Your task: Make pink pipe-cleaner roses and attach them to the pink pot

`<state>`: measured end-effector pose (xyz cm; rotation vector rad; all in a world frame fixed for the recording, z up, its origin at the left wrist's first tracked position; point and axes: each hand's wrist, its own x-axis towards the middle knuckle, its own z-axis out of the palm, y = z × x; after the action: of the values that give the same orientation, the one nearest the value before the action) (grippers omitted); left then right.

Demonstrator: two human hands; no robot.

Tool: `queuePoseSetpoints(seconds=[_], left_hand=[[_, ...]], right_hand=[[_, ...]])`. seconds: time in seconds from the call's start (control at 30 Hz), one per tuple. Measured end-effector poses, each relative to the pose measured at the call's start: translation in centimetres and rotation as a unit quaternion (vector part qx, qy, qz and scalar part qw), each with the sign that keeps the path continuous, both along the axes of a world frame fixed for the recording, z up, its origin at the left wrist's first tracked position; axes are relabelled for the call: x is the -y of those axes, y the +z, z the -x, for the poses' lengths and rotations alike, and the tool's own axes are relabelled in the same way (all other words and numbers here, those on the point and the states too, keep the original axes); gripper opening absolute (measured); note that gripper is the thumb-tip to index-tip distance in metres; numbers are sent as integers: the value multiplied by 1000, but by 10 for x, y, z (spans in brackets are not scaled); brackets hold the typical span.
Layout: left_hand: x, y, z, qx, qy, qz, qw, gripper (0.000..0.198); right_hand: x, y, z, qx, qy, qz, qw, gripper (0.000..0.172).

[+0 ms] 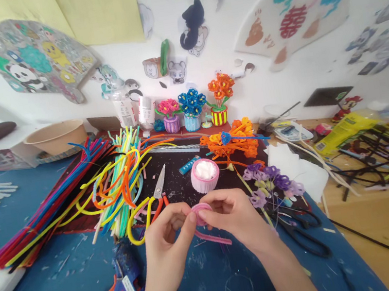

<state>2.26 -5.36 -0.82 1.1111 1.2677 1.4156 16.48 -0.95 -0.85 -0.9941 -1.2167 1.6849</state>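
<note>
Between my two hands is a pink pipe cleaner (215, 239), coiled into a small round at the fingertips with a loose end trailing down to the right. My left hand (173, 235) pinches the coil from the left, thumb and forefinger together. From the right, my right hand (229, 213) pinches the same coil, its thumb across the front. Just beyond my fingers stands a small pink pot (205, 176) with white filling inside. Scissors (159, 190) with orange handles lie to the left of the pot, partly under yellow pipe cleaners.
Pipe cleaner bundles (56, 202) lie at left. A blue glue gun (123, 287) with a red light rests near my left forearm. Purple flowers (274, 182) and black-handled scissors (304, 234) are at right. Orange flowers (234, 141) and finished flower pots (192, 121) stand at the back.
</note>
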Motion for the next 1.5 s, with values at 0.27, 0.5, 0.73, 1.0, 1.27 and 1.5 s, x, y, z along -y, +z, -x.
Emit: queuePoseSetpoints(seconds=[0.27, 0.5, 0.73, 1.0, 1.27, 1.5], left_hand=[[1, 2, -2, 23, 16, 18, 999, 13], [1, -1, -1, 38, 36, 17, 998, 13], [1, 3, -6, 30, 54, 22, 998, 13], [1, 4, -6, 9, 40, 11, 999, 11], [0, 1, 2, -18, 3, -8, 1000, 10], [0, 4, -1, -23, 19, 7, 1000, 15]], right_hand=[[2, -2, -1, -4, 3, -8, 1000, 19], [0, 0, -4, 3, 31, 14, 999, 27], [0, 0, -2, 26, 24, -5, 999, 27], [2, 1, -1, 16, 12, -15, 1000, 25], [2, 0, 0, 17, -7, -21, 1000, 19], [3, 0, 2, 33, -19, -22, 999, 18]])
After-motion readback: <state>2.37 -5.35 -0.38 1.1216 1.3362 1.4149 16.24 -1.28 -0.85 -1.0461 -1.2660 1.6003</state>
